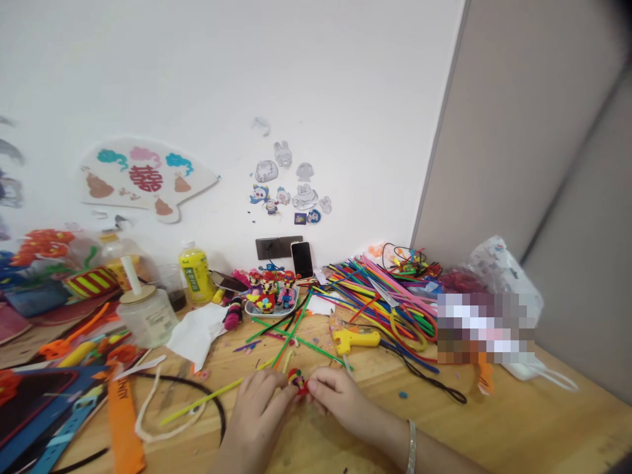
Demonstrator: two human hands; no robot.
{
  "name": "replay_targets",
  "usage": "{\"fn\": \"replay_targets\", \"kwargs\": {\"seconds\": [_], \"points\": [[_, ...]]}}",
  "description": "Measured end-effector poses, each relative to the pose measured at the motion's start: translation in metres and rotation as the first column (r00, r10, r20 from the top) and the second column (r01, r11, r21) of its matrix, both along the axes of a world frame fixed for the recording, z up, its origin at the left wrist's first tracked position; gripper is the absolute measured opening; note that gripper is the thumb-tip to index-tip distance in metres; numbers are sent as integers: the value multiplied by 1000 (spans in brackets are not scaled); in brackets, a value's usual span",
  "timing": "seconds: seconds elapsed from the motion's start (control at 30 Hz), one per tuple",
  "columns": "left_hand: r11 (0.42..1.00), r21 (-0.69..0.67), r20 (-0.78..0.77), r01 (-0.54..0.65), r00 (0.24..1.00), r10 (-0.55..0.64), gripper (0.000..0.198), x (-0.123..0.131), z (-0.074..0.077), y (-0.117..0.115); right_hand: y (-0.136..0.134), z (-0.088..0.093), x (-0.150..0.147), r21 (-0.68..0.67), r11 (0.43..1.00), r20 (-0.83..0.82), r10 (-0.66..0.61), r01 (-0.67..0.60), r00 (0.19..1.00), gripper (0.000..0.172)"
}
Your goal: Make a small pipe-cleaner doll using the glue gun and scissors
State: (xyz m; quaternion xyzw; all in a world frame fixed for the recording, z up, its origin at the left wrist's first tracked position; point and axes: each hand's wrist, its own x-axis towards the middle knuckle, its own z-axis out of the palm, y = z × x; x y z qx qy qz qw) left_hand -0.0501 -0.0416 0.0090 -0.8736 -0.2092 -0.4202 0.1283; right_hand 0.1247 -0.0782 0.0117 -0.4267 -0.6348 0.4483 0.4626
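Observation:
Both my hands meet low on the wooden table [518,421], pinching a small red and yellow pipe-cleaner figure [297,380] between their fingertips. My left hand [257,411] closes on its left side, my right hand [336,395] on its right side; a silver bracelet sits on the right wrist. A yellow-green pipe cleaner [212,396] lies just left of my left hand. A yellow glue gun [355,339] rests on the table a little beyond my right hand, its black cord running off to the right.
A heap of coloured pipe cleaners [380,296] with scissors [395,309] lies behind. A tray of finished figures [269,293], a phone [301,259], a green bottle [193,271], a lidded jar [147,316], white paper [197,332] and a plastic bag [498,303] crowd the table.

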Motion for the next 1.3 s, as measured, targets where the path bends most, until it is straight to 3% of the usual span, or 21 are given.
{"fn": "replay_targets", "kwargs": {"seconds": [0.17,0.23,0.33,0.4,0.47,0.57,0.73,0.9,0.97,1.07,1.2,1.3], "points": [[1000,27,-48,11,999,-9,20,-1,-2,-1,0,1,1,81,996,98,-33,26,995,40],[1000,30,-55,-5,998,7,21,-2,-1,0,3,1,7,150,985,197,-120,91,973,36],[998,36,-54,-54,997,56,22,-4,1,1,8,2,23,263,937,456,-333,232,825,24],[995,53,-58,-82,995,85,21,-5,3,1,11,6,35,276,930,581,-363,244,729,13],[991,85,-65,-100,992,106,20,-6,4,2,12,11,44,267,938,629,-342,220,698,8],[985,124,-61,-123,989,132,19,-7,3,4,9,19,53,297,941,700,-329,161,634,16],[986,129,-82,-103,990,115,23,-10,1,6,2,21,54,293,947,771,-152,-132,618,35],[986,141,-90,-89,991,102,23,-11,6,5,2,14,50,263,940,816,-98,-216,570,21],[981,167,-99,-96,989,114,24,-12,9,4,3,14,52,249,952,797,-97,-178,596,20],[970,220,-123,-103,984,132,30,-12,13,4,1,16,52,190,980,679,-85,-63,729,23],[962,258,-133,-86,983,124,33,-12,16,2,-4,17,36,134,990,369,-98,51,924,26],[961,264,-124,-81,985,118,32,-12,16,0,-3,9,18,50,987,124,-157,152,980,33]]}}
